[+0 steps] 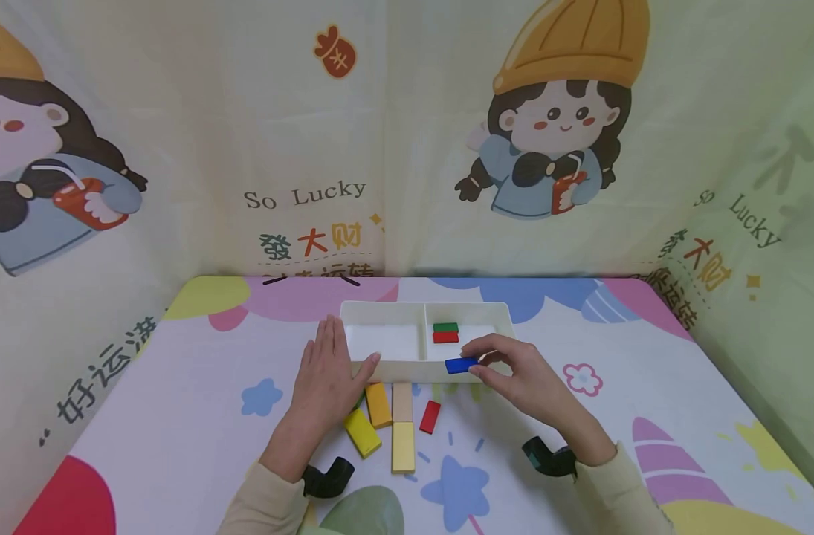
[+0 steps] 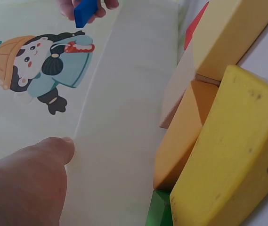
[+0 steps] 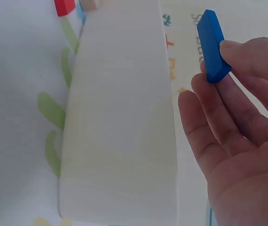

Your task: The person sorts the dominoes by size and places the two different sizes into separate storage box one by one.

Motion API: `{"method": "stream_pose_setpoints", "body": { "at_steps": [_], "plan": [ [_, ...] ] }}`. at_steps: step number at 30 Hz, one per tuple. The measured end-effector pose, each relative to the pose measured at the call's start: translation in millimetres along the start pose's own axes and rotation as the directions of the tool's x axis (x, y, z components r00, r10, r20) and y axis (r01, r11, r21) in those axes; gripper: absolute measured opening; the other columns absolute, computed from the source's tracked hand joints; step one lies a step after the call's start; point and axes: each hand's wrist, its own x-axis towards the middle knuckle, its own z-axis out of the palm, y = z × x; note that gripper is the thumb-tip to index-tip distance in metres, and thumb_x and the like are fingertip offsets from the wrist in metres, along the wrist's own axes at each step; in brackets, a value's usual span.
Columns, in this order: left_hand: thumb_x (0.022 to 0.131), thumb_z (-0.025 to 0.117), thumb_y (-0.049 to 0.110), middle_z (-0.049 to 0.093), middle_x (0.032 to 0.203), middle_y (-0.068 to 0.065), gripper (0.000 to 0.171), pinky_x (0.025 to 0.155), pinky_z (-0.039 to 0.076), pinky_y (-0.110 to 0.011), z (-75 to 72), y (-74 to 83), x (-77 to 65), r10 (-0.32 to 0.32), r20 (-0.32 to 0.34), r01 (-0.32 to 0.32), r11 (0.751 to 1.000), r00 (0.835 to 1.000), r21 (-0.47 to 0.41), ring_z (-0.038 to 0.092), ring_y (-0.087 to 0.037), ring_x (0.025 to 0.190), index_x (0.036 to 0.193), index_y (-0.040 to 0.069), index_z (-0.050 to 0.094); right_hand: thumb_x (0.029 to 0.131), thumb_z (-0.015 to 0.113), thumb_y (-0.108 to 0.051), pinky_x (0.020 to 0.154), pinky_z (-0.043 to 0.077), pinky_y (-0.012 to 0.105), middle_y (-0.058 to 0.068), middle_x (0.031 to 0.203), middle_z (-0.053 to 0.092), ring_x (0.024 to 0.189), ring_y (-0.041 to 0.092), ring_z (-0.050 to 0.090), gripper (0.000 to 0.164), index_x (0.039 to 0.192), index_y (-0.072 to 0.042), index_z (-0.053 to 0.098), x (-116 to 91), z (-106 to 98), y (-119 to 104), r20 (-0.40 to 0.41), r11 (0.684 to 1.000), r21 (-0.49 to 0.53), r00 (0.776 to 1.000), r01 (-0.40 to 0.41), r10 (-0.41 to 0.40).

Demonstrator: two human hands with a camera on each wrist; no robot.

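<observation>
A blue rectangular block [image 1: 456, 365] is pinched between the thumb and fingers of my right hand [image 1: 523, 375], close to the front rim of a white two-compartment tray [image 1: 407, 371]. In the right wrist view the blue block [image 3: 213, 47] tilts above the rim. My left hand [image 1: 322, 383] lies with straight fingers along the tray's left end, its thumb at the front rim. Inside the right compartment, a green block [image 1: 445, 327] lies against a red block [image 1: 445, 338]. The left compartment [image 1: 385, 342] shows only its bare floor.
In front of the tray lie an orange block [image 1: 378, 407], a yellow block [image 1: 363, 433], a beige block [image 1: 402, 403], a pale yellow block [image 1: 403, 448] and a red block [image 1: 430, 417]. A green block [image 2: 160, 207] is partly hidden beside the yellow one. Patterned curtains surround the table.
</observation>
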Motion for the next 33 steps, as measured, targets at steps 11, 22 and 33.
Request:
{"method": "stream_pose_setpoints", "body": {
  "at_steps": [11,22,33],
  "plan": [
    [0.096,0.05,0.057,0.005,0.166,-0.023,0.098,0.124,0.013,-0.056,1.8,-2.0,-1.3,-0.001,-0.005,0.001,1.0,1.0,-0.013,0.007,-0.039,0.154,0.157,-0.004,0.004,0.091,0.071,-0.012,0.089,0.058,0.03,0.0,0.111,0.071,0.1,0.016,0.068,0.026,0.117,-0.014,0.068,15.6,2.0,12.0,-0.024,1.0,-0.01,0.999,-0.027,0.027],
    [0.097,0.05,0.057,0.005,0.166,-0.022,0.097,0.124,0.013,-0.056,-0.1,-0.4,0.0,0.005,-0.009,-0.005,1.0,1.0,-0.026,0.007,-0.038,0.154,0.157,-0.004,0.005,0.091,0.07,-0.01,0.09,0.059,0.042,0.004,0.113,0.071,0.103,0.02,0.066,0.027,0.118,-0.009,0.067,31.8,3.4,18.7,-0.019,0.997,-0.052,0.998,-0.057,0.057],
    [0.097,0.05,0.057,0.006,0.166,-0.023,0.096,0.124,0.014,-0.056,-1.8,-0.9,0.3,0.005,-0.008,-0.005,1.0,1.0,-0.029,0.008,-0.038,0.154,0.157,-0.004,0.005,0.09,0.07,-0.007,0.085,0.06,0.039,0.006,0.104,0.072,0.093,0.021,0.068,0.02,0.11,-0.005,0.068,51.9,7.0,21.8,0.035,0.992,-0.089,0.995,-0.094,0.098]
  ]
}}
